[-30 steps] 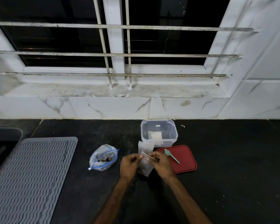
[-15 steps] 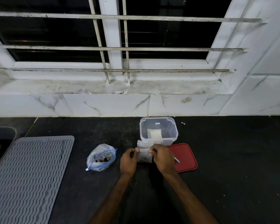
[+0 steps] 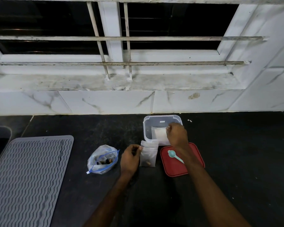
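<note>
My left hand (image 3: 129, 158) pinches the top left corner of a small clear pouch (image 3: 148, 155) that has a few brown bits at its bottom, held just above the black counter. My right hand (image 3: 177, 134) reaches over the clear plastic container (image 3: 146, 126) and pinches the top right corner of a white packet (image 3: 159, 133) inside it. A red lid (image 3: 172, 167) lies right of the pouch, partly under my right forearm, with a teal measuring spoon (image 3: 173, 154) on it.
A zip bag (image 3: 102, 159) with dark and orange pieces sits left of my left hand. A grey ribbed mat (image 3: 26, 177) covers the counter's left side. White marble tiles and a barred window rise behind the container.
My right hand let go of the small pouch and moved up to the container, taking the white packet's corner. The left hand keeps the pouch, now hanging lower.
</note>
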### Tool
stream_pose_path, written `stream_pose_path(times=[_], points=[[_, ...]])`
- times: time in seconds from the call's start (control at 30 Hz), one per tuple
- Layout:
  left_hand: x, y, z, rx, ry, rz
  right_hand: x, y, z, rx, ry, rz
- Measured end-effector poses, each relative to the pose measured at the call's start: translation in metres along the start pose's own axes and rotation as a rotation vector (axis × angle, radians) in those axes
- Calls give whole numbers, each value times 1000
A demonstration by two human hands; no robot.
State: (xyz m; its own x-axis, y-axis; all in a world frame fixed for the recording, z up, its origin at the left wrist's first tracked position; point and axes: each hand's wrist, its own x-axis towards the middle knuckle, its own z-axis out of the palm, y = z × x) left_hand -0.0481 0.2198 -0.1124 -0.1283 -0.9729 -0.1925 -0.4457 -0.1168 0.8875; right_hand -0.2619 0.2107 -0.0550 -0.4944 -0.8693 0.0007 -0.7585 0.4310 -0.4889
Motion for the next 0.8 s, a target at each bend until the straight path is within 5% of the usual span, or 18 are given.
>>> stream_pose_path(times=[0.23, 0.4, 0.63, 0.8], points=[[7, 23, -15, -35, 104, 56, 40, -3, 28, -119, -350, 105], [9, 27, -25, 33, 109, 121, 55, -5, 35, 77, -466, 265], [1, 19, -20, 105, 38, 59, 54, 1, 35, 36, -478, 237], [-13, 10, -17, 155, -12, 36, 50, -4, 27, 22, -636, 153]])
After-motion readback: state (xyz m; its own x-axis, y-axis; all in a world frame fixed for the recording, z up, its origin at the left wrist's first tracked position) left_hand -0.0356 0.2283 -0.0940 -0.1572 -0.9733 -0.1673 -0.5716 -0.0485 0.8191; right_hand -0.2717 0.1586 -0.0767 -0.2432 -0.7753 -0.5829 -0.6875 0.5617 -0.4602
